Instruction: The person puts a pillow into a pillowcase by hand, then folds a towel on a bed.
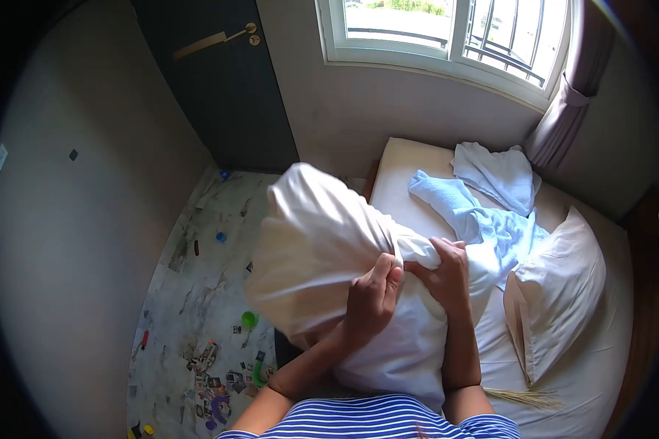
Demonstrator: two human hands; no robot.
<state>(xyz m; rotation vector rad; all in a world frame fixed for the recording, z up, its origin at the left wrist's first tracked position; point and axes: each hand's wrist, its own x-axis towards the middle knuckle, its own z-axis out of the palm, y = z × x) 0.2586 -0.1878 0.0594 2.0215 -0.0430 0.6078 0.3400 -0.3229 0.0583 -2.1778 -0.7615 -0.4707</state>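
Observation:
A cream pillowcase (318,252) covers the far left part of a white pillow (399,351), whose bare part lies against my body. My left hand (373,296) is closed on the gathered edge of the pillowcase. Close beside it, my right hand (447,274) grips a bunched part of the white pillow, its thumb pointing toward the pillowcase's edge. The pillow is held up at the bed's left side, tilted away to the upper left. The fingertips of both hands are partly hidden in the folds.
On the bed (483,366) are a second cream pillow (564,293), a light blue towel (483,219), a white cloth (498,175) and a straw broom head (527,397). Small toys and cards, including a green cup (250,320), lie scattered on the floor (176,307). A dark door (220,88) stands beyond.

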